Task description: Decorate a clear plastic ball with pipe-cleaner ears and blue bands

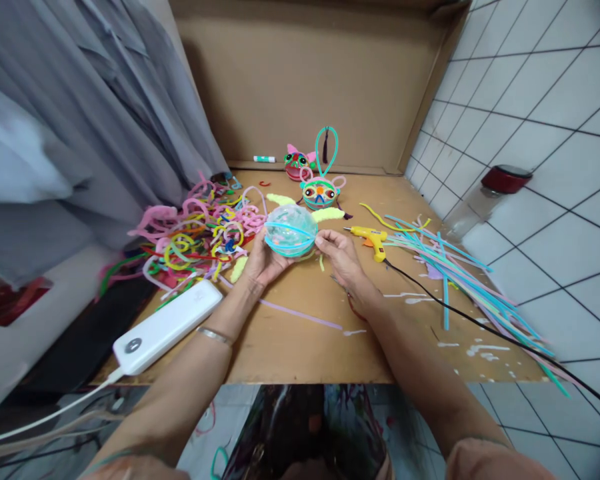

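Note:
Between my two hands is a clear plastic ball [291, 225] with turquoise strips wound round its lower half. My left hand [266, 264] cups it from the left and below, its fingers wrapped underneath. At the ball's right edge, the thumb and fingers of my right hand [341, 259] pinch; what exactly is between them is too small to make out. Pale yellow fuzzy pipe cleaners [329, 215] show behind the ball on both sides. A short yellow-green strand hangs below my right fingertips.
Tangled pipe cleaners [195, 227] heap at left, beside a white power bank [167, 327]. Two decorated balls [320, 193] stand behind. A yellow glue gun [373, 239] lies right, its black cord trailing past straight pipe cleaners [470, 287]. A lidded jar [485, 200] stands by the tiled wall.

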`<state>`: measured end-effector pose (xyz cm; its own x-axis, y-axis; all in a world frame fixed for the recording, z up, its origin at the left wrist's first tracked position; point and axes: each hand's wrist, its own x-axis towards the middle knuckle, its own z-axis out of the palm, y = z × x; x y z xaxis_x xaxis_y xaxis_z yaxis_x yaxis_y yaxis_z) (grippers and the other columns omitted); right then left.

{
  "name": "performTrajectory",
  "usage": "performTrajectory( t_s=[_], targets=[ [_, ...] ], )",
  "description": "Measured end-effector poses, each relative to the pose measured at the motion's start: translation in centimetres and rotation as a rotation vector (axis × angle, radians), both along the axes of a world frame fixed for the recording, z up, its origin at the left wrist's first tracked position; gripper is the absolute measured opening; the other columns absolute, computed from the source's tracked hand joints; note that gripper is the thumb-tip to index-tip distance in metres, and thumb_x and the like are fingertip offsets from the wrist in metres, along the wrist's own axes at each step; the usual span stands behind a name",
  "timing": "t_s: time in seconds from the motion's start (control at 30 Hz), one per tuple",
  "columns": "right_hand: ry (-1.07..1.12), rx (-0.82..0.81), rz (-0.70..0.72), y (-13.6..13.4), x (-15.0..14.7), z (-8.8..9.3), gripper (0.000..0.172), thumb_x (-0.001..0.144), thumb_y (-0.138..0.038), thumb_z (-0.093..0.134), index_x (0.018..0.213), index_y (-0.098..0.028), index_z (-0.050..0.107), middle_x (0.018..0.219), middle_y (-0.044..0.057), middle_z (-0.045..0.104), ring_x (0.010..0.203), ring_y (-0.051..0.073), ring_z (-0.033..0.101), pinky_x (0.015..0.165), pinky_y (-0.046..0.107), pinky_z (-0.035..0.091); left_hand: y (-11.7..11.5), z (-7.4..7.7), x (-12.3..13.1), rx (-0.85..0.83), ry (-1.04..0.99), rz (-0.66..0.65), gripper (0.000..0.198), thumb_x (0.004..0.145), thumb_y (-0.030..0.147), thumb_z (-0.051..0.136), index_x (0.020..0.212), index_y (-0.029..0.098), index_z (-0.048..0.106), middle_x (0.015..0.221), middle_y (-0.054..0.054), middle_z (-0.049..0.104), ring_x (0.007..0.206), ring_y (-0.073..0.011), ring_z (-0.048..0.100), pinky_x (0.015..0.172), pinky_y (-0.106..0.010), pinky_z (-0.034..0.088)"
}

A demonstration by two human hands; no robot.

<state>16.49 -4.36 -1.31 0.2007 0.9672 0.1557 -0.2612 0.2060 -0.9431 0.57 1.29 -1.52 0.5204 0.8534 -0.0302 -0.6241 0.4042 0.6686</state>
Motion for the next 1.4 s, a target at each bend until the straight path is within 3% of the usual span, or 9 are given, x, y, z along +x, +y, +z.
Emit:
performTrajectory(
  t_s=[0.4, 0.6, 0.8, 1.0, 1.4],
  targets=[
    [0.071, 0.023, -0.003, 0.2, 0.2, -0.2, 0.044, 0.051, -0.044, 0.091, 0.075, -0.023, 0.062, 0.071, -0.004, 0.063, 0.068, 0.012, 0.057, 0.073, 0.028, 0.051, 0.4, -0.3, -0.4, 0.090, 0.026, 0.001, 0.059, 0.082, 0.053, 0.066, 0.131, 0.021, 0.055, 0.121, -0.013, 0.071, 0.122, -0.0318, 0.061, 0.100, -0.050, 0.052],
    [0.049, 0.045, 0.012, 0.4, 2.0, 0.1, 0.048, 0.049, -0.042, 0.093, 0.086, -0.023, 0.068, 0.085, 0.000, 0.069, 0.080, 0.014, 0.062, 0.080, 0.030, 0.053, 0.6, -0.8, -0.9, 0.166, 0.022, -0.007, 0.061, 0.073, 0.040, 0.079, 0.127, 0.023, 0.057, 0.127, -0.012, 0.067, 0.125, -0.0319, 0.058, 0.102, -0.053, 0.049],
    [0.000, 0.057, -0.030, 0.8, 3.9, -0.3, 0.046, 0.047, -0.038, 0.094, 0.084, -0.024, 0.072, 0.084, -0.001, 0.070, 0.080, 0.014, 0.062, 0.082, 0.030, 0.052, 1.4, -2.2, -0.9, 0.209, 0.050, 0.046, 0.042, 0.066, 0.032, 0.086, 0.102, 0.024, 0.064, 0.103, -0.002, 0.071, 0.105, -0.0208, 0.065, 0.100, -0.040, 0.050],
    [-0.060, 0.073, -0.036, 0.8, 3.7, -0.7, 0.044, 0.050, -0.039, 0.092, 0.086, -0.024, 0.071, 0.086, 0.001, 0.071, 0.085, 0.017, 0.063, 0.085, 0.034, 0.052, 1.9, -2.4, -1.0, 0.246, 0.022, 0.093, 0.051, 0.057, 0.035, 0.092, 0.099, 0.024, 0.066, 0.091, 0.003, 0.070, 0.079, -0.0115, 0.063, 0.092, -0.032, 0.051],
    [-0.120, 0.077, -0.095, 0.9, 4.3, -1.0, 0.044, 0.051, -0.042, 0.091, 0.087, -0.025, 0.071, 0.087, 0.002, 0.072, 0.085, 0.019, 0.064, 0.088, 0.038, 0.052, 1.8, -2.2, -1.1, 0.280, 0.038, 0.039, 0.056, 0.055, 0.037, 0.093, 0.102, 0.019, 0.068, 0.095, -0.001, 0.073, 0.088, -0.0152, 0.068, 0.089, -0.031, 0.051]
  ],
)
